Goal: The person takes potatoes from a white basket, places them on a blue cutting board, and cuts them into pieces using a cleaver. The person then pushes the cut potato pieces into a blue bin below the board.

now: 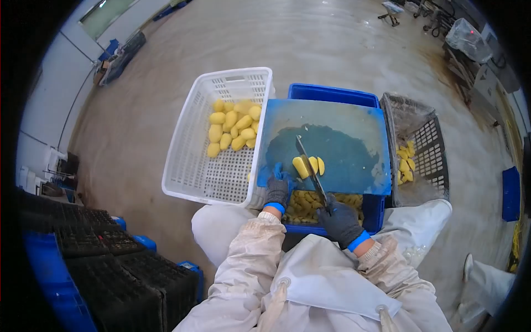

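In my right hand (338, 221), gloved in dark grey, is a knife (316, 181). Its blade slants up across a blue cutting board (354, 133), over a yellow peeled potato (300, 167). Two cut pieces, including an end slice (321, 166), rest just right of the blade. My left hand (279, 187), in a grey glove with blue fingertips, is at the board's lower left edge, left of the potato. Its fingers look spread and nothing shows in them. Beneath the board, a blue bin (373, 216) contains many cut potato pieces (301, 207).
A white perforated crate (180, 166) with whole peeled potatoes (229, 124) stands to the left. To the right is a dark crate (434, 149) with potato pieces (405, 163). Black crates (133, 282) are stacked at lower left. Another person's white-clad leg (489, 285) shows at lower right.
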`<state>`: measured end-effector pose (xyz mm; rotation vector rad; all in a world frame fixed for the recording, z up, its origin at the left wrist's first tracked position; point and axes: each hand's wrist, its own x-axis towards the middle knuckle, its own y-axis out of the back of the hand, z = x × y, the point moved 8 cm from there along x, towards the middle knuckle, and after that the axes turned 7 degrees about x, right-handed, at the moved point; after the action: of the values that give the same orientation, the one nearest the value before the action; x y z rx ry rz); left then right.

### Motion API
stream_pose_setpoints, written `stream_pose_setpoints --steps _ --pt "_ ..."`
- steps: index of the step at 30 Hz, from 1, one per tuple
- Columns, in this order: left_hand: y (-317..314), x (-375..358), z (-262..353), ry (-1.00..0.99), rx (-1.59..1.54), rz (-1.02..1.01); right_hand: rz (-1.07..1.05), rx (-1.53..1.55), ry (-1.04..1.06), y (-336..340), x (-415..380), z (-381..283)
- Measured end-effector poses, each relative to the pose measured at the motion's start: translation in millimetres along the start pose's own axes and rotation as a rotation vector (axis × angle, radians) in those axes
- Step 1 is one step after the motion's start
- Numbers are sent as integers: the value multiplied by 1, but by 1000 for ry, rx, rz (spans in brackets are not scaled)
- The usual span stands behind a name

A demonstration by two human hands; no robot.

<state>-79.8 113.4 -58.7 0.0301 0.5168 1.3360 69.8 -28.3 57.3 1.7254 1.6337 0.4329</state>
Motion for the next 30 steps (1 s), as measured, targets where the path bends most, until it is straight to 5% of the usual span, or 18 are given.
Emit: stream_pose_setpoints --steps 10,12,16,18,22,24,27,30 --pt "-20 33 -26 -258 168 23 137 47 -56 20 -5 9" --pt "-31 39 -41 -221 -68 -115 51 -98 -16 13 -1 17" --pt "-13 5 -24 12 -446 -44 -30 -106 58 2 -11 6" --pt "-6 -5 0 -841 924 249 -13 -83 115 1 -16 -3" --pt "23 -14 21 -476 575 251 -24 29 39 6 -16 -4" --pt "14 -15 18 -148 171 52 -16 2 30 8 -15 -3" --pt "-1 -2 -7 -43 -130 24 9 -42 66 7 -14 -1" --pt "5 -11 7 -29 -72 66 11 -6 121 5 -11 -2"
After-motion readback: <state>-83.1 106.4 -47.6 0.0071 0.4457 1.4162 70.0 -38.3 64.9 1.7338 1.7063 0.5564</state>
